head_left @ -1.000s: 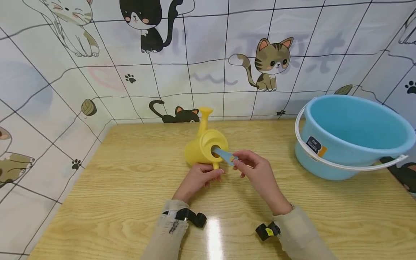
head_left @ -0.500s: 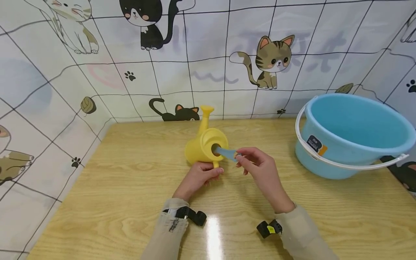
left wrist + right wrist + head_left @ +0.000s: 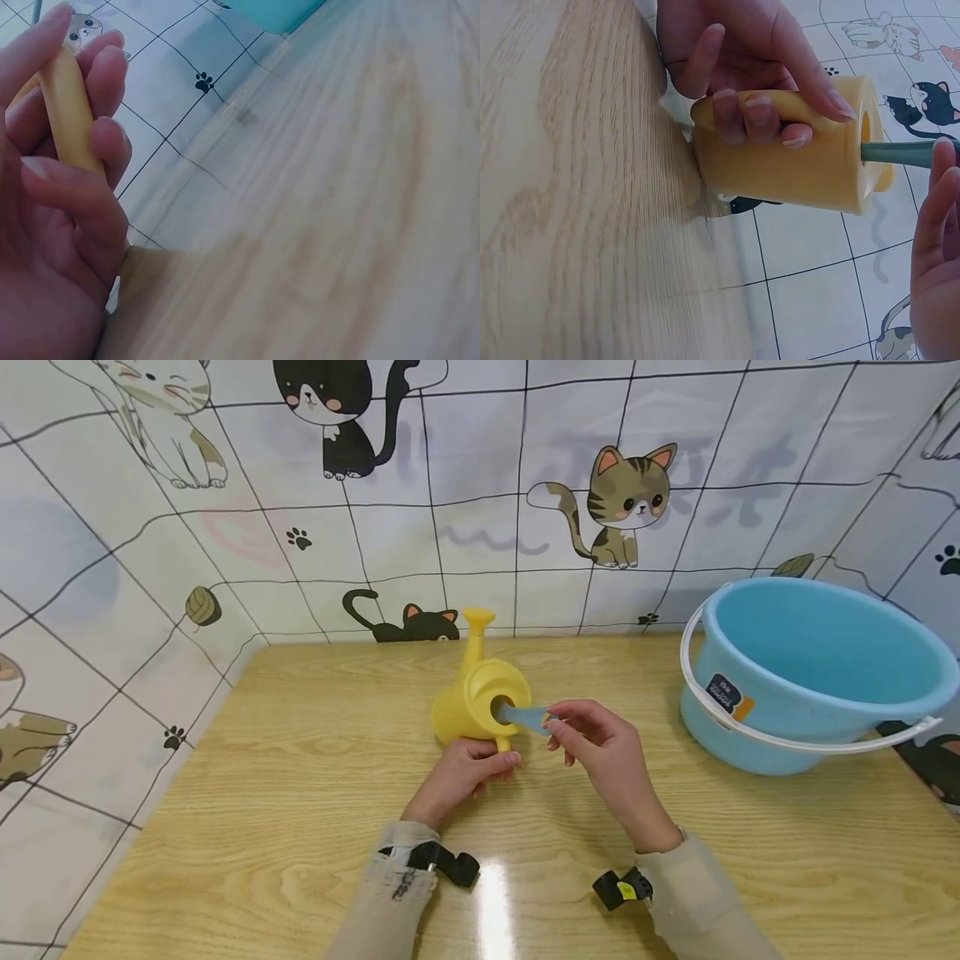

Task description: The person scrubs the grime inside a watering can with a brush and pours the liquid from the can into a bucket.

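A yellow toy watering can stands mid-table, its spout pointing to the wall and its round opening facing up and toward me. My left hand grips the can's handle, fingers curled round it. Out of the opening sticks a light blue, flat handle with a hole at its wider end. The thumb and fingers of my right hand pinch that end, to the right of the can. In the right wrist view the blue handle enters the opening; its far part is hidden inside the can.
A large light blue bucket with a white carrying handle stands at the right on the wooden table. Behind the table hangs a white cloth printed with cats and grid lines.
My right hand has shifted slightly right with the blue handle's end, and the handle now lies more level. My left hand keeps its grip on the watering can, which has barely moved right.
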